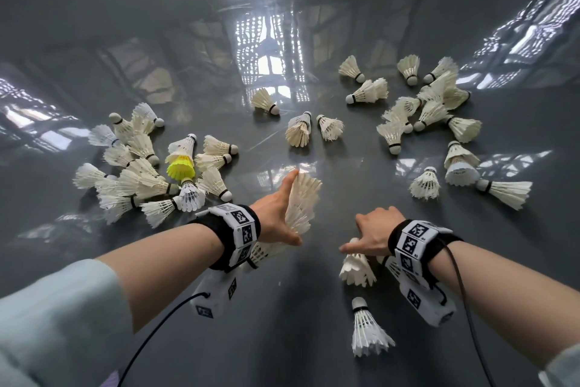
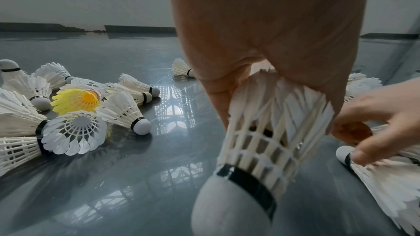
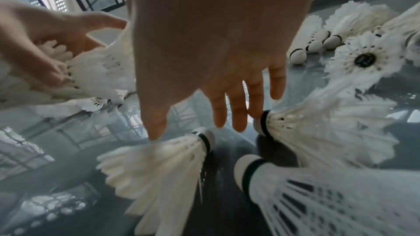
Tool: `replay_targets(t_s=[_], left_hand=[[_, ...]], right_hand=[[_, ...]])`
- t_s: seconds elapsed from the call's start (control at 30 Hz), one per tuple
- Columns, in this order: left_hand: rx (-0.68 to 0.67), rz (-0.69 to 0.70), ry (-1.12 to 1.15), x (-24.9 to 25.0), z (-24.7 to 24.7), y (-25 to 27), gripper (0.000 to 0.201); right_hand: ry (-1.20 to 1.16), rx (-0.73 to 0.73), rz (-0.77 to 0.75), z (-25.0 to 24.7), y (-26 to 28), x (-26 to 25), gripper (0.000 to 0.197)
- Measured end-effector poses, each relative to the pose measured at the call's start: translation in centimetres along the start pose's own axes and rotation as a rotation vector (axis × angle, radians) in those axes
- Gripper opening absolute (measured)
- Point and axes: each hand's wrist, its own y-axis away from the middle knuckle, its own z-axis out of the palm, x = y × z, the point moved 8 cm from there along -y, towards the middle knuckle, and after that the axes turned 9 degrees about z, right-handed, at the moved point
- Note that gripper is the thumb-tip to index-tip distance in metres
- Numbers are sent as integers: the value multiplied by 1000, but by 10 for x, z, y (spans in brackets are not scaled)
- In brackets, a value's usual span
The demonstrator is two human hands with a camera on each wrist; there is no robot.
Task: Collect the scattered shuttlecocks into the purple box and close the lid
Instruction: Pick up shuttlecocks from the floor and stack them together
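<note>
My left hand (image 1: 287, 209) grips a nested stack of white shuttlecocks (image 1: 303, 208) above the grey floor; in the left wrist view the stack's cork (image 2: 232, 204) points at the camera below the palm (image 2: 272, 42). My right hand (image 1: 361, 242) reaches down with straight fingers (image 3: 236, 114). Its thumb touches the feathers of a lying shuttlecock (image 3: 159, 164), and its fingertips are at the cork of a second one (image 3: 318, 128). A third shuttlecock (image 3: 318, 196) lies just below them. The purple box shows in no view.
A pile of white shuttlecocks (image 1: 135, 173) with one yellow one (image 1: 180, 167) lies at the left, and another pile (image 1: 430, 110) at the right. A few more (image 1: 299, 129) lie in the middle. One shuttlecock (image 1: 368, 330) lies near me. The floor (image 1: 282, 308) is glossy.
</note>
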Motion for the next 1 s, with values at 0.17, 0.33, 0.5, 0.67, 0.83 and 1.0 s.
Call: replay_targets(t_s=[0.17,0.33,0.5,0.67,0.83,1.0], left_hand=[[3,8,-2,3,-3,2,135],[14,17,4,5,-5,6,134],[12,4,-21,-1,-6,9,134],[17,0,-31,-2,-7,8,135],[0,29,-46,7,-4,8,131],[-55,30,-71,8,1,9,131]], right_hand=[[-49,-70,-37,11,2,-18,47],[-255,192,-97,-11,1,-31,33],[-282,252,-58,-17,-5,-30,45],[-573,265,258,-13,-13,3,48],[-807,265,174,-22,-15,6,7],[-1085,637,96,-79,0,24,8]])
